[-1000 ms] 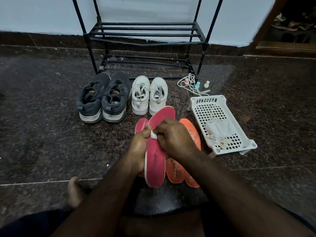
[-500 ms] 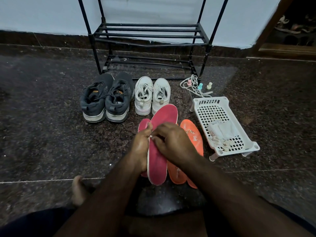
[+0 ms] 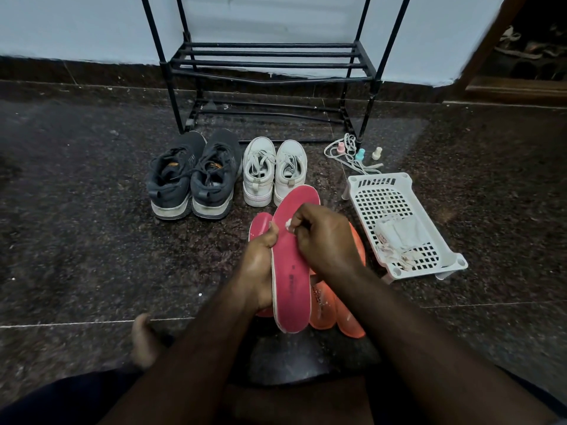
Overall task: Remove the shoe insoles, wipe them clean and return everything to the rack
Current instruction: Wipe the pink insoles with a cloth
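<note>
While black rack is standing empty against wall, dark sneakers and white sneakers are sitting before it. White basket is lying right. Left hand is gripping pink insole, hiding second pink insole; right hand is pinching white wipe on it, covering orange insoles.

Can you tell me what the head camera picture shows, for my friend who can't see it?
A person's left hand holds up a pink insole while the right hand rubs it with a small white wipe. Behind, dark sneakers and white sneakers sit on the floor before a black shoe rack; a white basket lies to the right.
</note>
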Action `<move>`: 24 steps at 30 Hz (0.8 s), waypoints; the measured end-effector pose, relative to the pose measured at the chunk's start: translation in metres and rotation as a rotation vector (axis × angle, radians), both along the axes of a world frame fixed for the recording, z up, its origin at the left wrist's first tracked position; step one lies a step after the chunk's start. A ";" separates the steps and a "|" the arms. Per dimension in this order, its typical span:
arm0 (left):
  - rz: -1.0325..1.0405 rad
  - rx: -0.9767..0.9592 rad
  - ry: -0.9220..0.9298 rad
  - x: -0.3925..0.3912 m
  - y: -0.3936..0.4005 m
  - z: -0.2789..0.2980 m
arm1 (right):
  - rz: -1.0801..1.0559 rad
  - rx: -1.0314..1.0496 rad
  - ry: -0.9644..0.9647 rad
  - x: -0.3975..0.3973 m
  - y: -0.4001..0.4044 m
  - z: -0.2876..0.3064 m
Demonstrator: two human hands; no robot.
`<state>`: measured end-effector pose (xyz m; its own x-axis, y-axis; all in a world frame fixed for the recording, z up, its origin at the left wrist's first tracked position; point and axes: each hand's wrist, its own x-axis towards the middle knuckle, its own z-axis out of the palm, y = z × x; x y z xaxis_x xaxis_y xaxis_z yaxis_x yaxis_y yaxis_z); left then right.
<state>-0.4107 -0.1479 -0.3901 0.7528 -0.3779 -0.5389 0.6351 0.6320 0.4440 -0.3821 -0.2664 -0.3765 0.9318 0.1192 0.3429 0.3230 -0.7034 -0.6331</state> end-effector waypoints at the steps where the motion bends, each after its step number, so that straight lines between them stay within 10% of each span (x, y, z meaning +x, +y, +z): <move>1: 0.013 0.000 0.004 0.000 0.000 0.000 | 0.008 -0.008 0.020 -0.003 0.002 0.000; 18: 0.039 -0.015 0.009 0.004 0.008 0.002 | -0.073 0.320 0.246 0.008 -0.015 0.014; 24: 0.043 -0.024 0.006 0.003 0.004 0.004 | 0.072 -0.182 0.093 0.004 -0.008 0.013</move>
